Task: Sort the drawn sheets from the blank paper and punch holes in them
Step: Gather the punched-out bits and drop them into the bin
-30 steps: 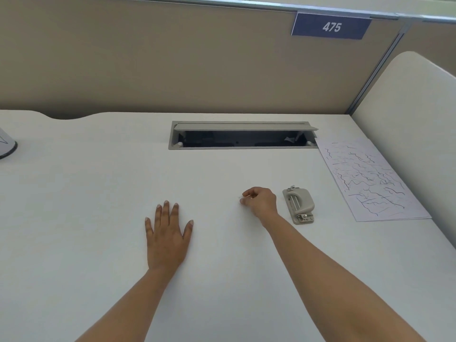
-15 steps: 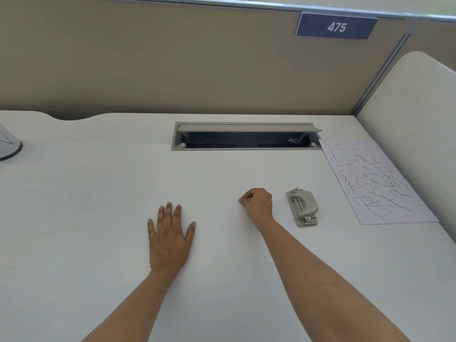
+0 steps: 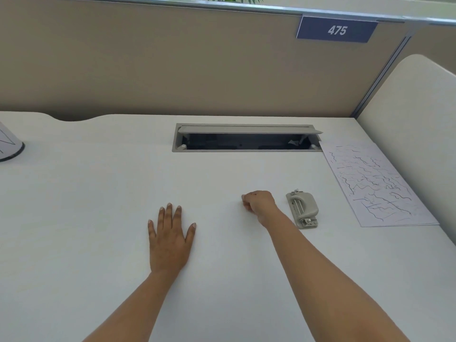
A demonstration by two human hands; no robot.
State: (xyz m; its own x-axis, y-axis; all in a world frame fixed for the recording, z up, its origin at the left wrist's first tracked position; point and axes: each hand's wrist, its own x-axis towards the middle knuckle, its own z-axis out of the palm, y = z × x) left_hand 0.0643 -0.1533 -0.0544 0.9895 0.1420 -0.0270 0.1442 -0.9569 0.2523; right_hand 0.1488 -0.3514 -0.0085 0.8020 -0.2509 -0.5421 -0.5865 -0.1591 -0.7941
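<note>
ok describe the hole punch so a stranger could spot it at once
Start at the cable tray in the white desk. Nearer the person, between the right hand and the scribbled sheet, lies the hole punch: small, grey, the only tool.

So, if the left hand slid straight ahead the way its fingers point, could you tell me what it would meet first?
Bare desk, then probably the left end of the open cable hatch; the left hand may just miss it.

left hand (image 3: pixel 170 243) flat on the desk (image 3: pixel 86 206), right hand (image 3: pixel 259 203) curled just beside the hole punch (image 3: pixel 303 209).
</note>
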